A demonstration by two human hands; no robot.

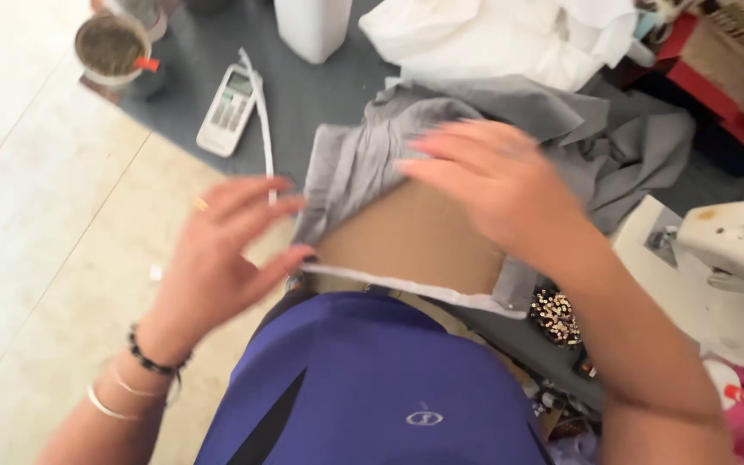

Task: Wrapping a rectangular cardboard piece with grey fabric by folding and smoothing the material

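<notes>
Two bare hands over a grey garment [363, 164] folded around a brown cardboard panel [415, 237], at the near edge of a dark grey worktop [303, 95]. Panel's long axis left to right, near edge toward the body, white strip [406, 288] along that edge. Garment bunched at the far side, loose grey cloth trailing off right. Left hand [217, 250] at the panel's left end, wrist bent, fingers [256, 207] spread and half curled, tips touching the fabric edge, thumb near the lower corner; no firm grip visible. Bead bracelet and thin bangles on that wrist. Right hand [497, 181] palm down, flat on fabric and cardboard, fingers extended leftward, open, pressing rather than clasping. Both hands blurred, fingertip contact hard to judge. Farther left, white remote control [227, 108] beside a thin white stick. White cloth pile [501, 39] far right. White sewing machine [725, 267] cut off at right. Purple clothing [363, 387] hiding the panel's near side.
</notes>
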